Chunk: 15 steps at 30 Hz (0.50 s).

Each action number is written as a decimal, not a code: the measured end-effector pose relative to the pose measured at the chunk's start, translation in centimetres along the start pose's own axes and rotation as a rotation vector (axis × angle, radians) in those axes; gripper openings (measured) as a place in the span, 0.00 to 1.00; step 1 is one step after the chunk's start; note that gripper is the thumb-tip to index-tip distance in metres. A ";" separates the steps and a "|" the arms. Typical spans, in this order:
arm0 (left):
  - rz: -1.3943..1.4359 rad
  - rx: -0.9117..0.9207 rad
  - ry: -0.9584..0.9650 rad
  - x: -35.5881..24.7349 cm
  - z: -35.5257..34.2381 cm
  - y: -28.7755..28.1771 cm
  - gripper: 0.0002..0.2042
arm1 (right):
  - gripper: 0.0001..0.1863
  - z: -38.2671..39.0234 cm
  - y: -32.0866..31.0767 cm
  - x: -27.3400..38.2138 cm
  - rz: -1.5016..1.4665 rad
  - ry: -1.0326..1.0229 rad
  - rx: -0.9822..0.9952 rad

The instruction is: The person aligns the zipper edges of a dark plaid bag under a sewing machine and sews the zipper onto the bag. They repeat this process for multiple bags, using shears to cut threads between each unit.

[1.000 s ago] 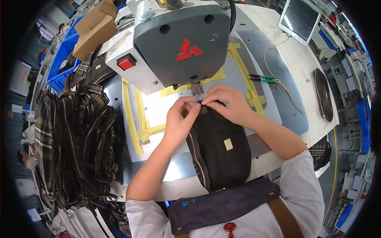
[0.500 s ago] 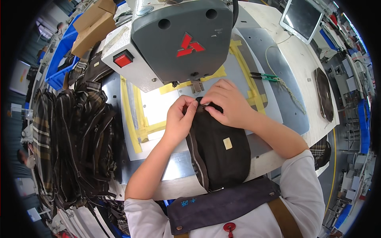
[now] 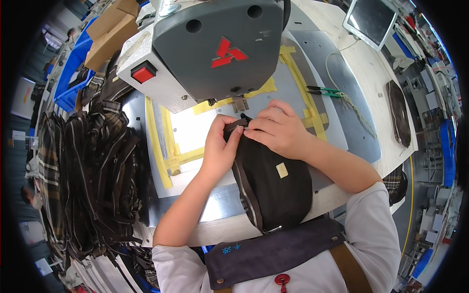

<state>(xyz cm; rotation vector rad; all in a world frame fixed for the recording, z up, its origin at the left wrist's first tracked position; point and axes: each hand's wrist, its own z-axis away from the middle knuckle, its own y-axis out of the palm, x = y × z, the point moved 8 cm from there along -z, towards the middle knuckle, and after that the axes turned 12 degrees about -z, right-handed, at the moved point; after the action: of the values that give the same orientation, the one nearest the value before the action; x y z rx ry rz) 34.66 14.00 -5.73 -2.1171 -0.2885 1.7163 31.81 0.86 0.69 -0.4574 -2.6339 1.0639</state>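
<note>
A dark brown fabric bag piece (image 3: 271,183) lies on the machine's plate in front of me, with a zipper (image 3: 247,193) down its left side and a small pale yellow patch (image 3: 282,170) on it. My left hand (image 3: 221,141) pinches the zipper end at the top between thumb and fingers. Beside it, my right hand (image 3: 281,128) is closed on the same upper edge, its fingertips close to my left thumb. A short black tab (image 3: 245,117) sticks up between the hands. Just beyond them sits the small metal clamp (image 3: 240,104) under the sewing machine head (image 3: 220,53).
Yellow tape strips (image 3: 185,157) frame the plate. Green-handled snippers (image 3: 325,92) lie to the right with a cord. Another dark piece (image 3: 399,113) rests at the right edge. Many zippered pieces (image 3: 88,171) are heaped at left, near a blue bin (image 3: 71,88) and a cardboard box (image 3: 110,36).
The right fingers have drawn in and closed at the top edge. The zipper end has turned up between the hands, and the bag piece has shifted slightly right.
</note>
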 end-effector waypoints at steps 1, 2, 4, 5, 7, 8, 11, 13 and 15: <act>-0.125 -0.059 0.126 -1.0 0.0 -0.3 0.09 | 0.08 -0.1 0.2 0.2 0.016 -0.018 0.006; -0.250 -0.119 0.253 -2.1 0.2 -0.5 0.10 | 0.08 -0.1 0.0 -0.3 -0.036 0.041 -0.031; -0.293 -0.131 0.307 -3.5 0.3 -0.4 0.11 | 0.08 0.1 -0.3 -1.4 -0.135 0.162 -0.102; -0.314 -0.138 0.334 -4.0 0.3 -0.3 0.12 | 0.08 0.1 -0.3 -1.2 -0.142 0.153 -0.095; -0.362 -0.107 0.327 -3.6 0.4 -0.3 0.11 | 0.08 0.2 -0.3 -0.7 -0.159 0.127 -0.083; -0.386 -0.091 0.323 -3.4 0.4 -0.3 0.10 | 0.07 0.3 -0.2 -0.7 -0.205 0.152 -0.069; -0.446 -0.088 0.362 -3.8 0.8 -0.2 0.09 | 0.05 0.0 -0.5 -1.7 -0.334 0.308 -0.073; -0.499 -0.087 0.403 -4.0 1.0 0.0 0.09 | 0.04 -0.4 -0.9 -3.5 -0.420 0.523 -0.144; -0.549 -0.087 0.450 -4.2 1.1 0.4 0.09 | 0.04 -0.5 0.5 -4.4 -0.486 0.578 -0.005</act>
<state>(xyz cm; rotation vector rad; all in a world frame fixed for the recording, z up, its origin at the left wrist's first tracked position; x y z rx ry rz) 32.58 12.18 -2.32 -2.1454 -0.7335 0.9113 36.12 -0.20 0.12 -0.0857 -2.0737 0.6452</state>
